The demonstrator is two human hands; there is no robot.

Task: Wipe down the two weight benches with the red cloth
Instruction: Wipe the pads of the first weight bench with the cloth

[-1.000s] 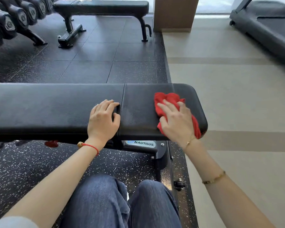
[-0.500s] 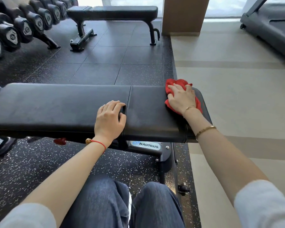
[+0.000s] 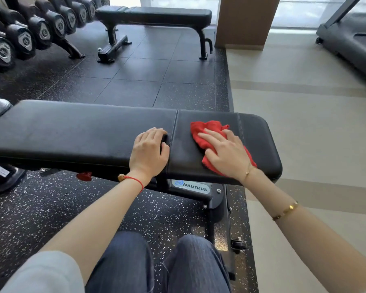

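A black padded weight bench (image 3: 72, 132) stretches across in front of me, its seat pad at the right end. My right hand (image 3: 226, 153) lies flat with straight fingers on the red cloth (image 3: 205, 134), pressing it onto the seat pad. My left hand (image 3: 149, 152) rests on the long pad, fingertips curled into the gap between the two pads. A second black flat bench (image 3: 156, 14) stands farther back on the dark floor, with nothing on it.
A rack of black dumbbells (image 3: 30, 30) lines the far left. A wooden pillar (image 3: 245, 20) stands behind the far bench. A treadmill (image 3: 351, 43) sits at the far right on the beige floor. My knees (image 3: 156, 263) are in front of the near bench.
My right hand has slid the red cloth from the far right edge of the seat pad back toward the pad's middle. My left hand has stayed at the gap.
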